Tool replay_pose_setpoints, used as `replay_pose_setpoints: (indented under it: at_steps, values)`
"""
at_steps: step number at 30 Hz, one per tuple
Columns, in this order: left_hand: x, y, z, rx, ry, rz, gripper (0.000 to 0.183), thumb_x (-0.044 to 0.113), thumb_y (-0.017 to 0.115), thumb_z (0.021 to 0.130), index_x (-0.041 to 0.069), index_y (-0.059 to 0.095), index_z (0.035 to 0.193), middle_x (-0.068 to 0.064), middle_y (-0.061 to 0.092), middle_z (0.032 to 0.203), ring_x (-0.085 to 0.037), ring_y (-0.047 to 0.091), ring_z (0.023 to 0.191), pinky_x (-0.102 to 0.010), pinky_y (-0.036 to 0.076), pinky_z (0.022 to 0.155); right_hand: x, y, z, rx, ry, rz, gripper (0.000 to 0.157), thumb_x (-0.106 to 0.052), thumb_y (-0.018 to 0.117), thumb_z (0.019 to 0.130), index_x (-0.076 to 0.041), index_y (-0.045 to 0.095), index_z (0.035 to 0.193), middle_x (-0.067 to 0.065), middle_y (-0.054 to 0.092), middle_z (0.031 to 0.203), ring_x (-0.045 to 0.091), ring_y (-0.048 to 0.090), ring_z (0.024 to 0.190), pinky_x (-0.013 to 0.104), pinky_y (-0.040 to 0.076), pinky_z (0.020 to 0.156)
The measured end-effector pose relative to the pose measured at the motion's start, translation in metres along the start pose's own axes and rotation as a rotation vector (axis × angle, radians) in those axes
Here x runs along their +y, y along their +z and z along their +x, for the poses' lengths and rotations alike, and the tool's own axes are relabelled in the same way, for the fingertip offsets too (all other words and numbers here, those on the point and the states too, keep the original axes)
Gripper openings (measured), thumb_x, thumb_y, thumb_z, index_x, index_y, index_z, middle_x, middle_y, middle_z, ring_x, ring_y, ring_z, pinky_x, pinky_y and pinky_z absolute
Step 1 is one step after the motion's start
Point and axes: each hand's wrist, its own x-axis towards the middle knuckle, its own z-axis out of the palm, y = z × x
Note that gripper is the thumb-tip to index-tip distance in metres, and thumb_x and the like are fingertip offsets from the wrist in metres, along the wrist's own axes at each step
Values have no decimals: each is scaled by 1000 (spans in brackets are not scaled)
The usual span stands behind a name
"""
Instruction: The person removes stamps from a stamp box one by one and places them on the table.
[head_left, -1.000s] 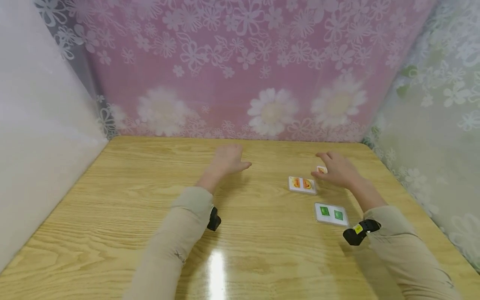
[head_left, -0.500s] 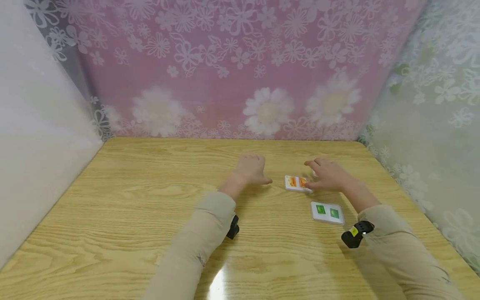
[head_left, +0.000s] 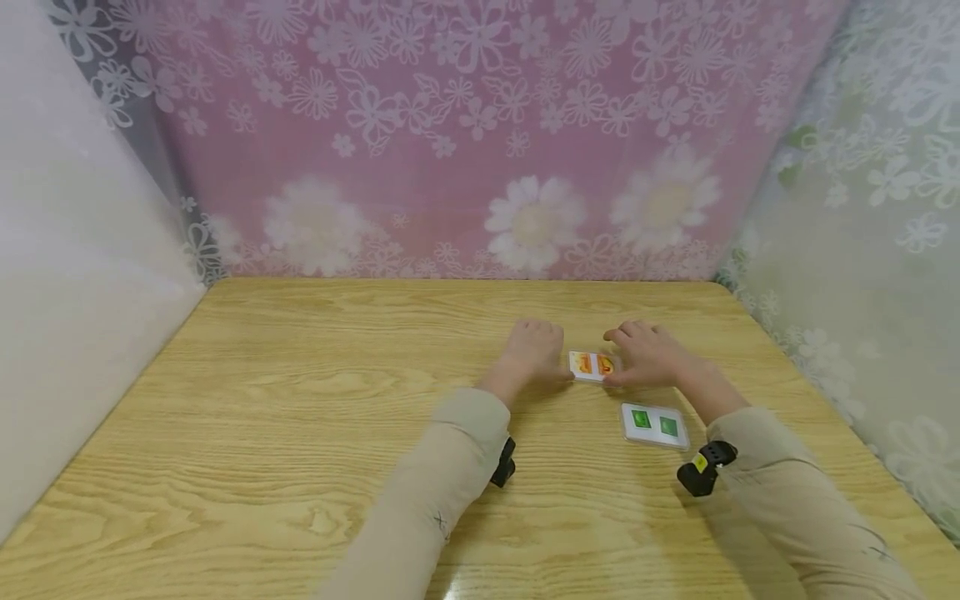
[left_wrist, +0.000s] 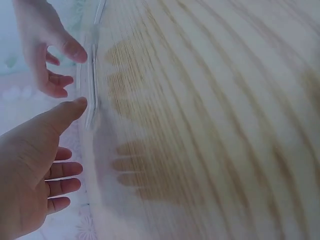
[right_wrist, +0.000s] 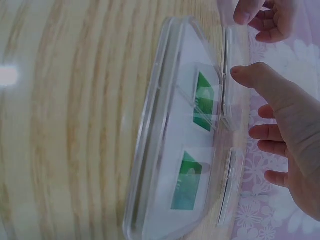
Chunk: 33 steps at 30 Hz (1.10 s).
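Observation:
A flat clear case with two orange pictures on white [head_left: 585, 365] lies on the table between the two hands. My left hand [head_left: 534, 350] is at its left end, thumb tip close to the near edge; whether it touches cannot be told. My right hand [head_left: 648, 354] reaches over its right end, thumb at the near edge, the other fingers spread apart beyond the case. In the left wrist view, the left hand [left_wrist: 30, 170] has loosely straight fingers around nothing. A larger clear case with two green squares [right_wrist: 187, 150] lies nearer to me, below the right hand.
A third flat case [right_wrist: 230, 187] lies on the table in the right wrist view; the right hand hides it in the head view. The wooden table [head_left: 300, 400] has a pink flowered curtain [head_left: 420, 167] behind it and pale sheets along both sides.
My left hand has moved right across the table to the orange-pictured case. My right hand has shifted slightly left and nearer, from beside the third case to the orange-pictured one.

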Motion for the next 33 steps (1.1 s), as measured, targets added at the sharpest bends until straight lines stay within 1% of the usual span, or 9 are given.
replay_pose_setpoints:
  at_steps: [2,5,8,11,15,18,22,27,33]
  values:
    - [4,1,1,-8,-10,-10,69,65,53,82,13,48,126,-2,53,122,-20,47,116,-34,34,98,-2,1,0,-22,3,-2,74,-48,69,76,-1,49,129,19,51,124,39,42,118,62,31,93]
    - [8,3,2,-18,-10,-41,66,64,55,81,13,49,123,-1,52,117,-18,47,111,-33,34,97,-4,2,0,-40,-10,-11,73,-47,69,75,-1,50,128,18,52,124,38,41,118,61,29,95]
    - [11,5,1,-39,-3,-74,63,65,56,80,15,51,118,1,51,112,-17,46,106,-32,35,94,-6,2,0,-41,-42,-18,68,-45,69,76,-2,54,126,17,53,120,37,43,116,60,31,94]
    - [13,9,-1,-68,14,-82,63,66,55,80,17,51,119,2,50,110,-16,46,104,-32,35,93,-9,3,-1,-49,-69,-11,62,-43,69,76,-3,56,122,16,54,116,38,44,114,60,32,92]
    - [14,10,-2,-71,29,-108,63,65,55,81,17,51,121,1,49,111,-17,44,105,-34,34,93,-9,3,-1,-64,-64,-7,58,-40,68,76,-6,58,120,14,54,114,38,44,114,60,33,91]
    - [14,8,-2,-64,17,-127,61,64,55,82,18,51,121,1,49,112,-17,44,107,-36,33,94,-7,2,0,-61,-61,1,58,-39,69,75,-6,58,120,15,55,114,38,44,113,59,34,91]
    - [16,9,-1,-66,12,-120,60,64,54,82,18,51,121,1,48,111,-16,44,106,-35,33,95,-5,4,-1,-57,-68,21,59,-38,69,73,-5,57,120,16,55,115,39,45,112,58,36,89]
    - [19,12,1,-67,32,-94,66,67,50,83,17,51,124,1,49,115,-17,44,111,-36,31,99,-3,7,-2,-43,-86,29,56,-34,69,72,-4,58,119,14,55,114,36,48,109,54,40,87]
    - [17,10,3,-75,68,-110,64,67,53,81,16,52,121,1,51,114,-16,45,108,-35,33,95,-4,6,-2,-45,-83,42,57,-34,68,73,-5,57,121,15,54,116,36,46,112,56,37,90]
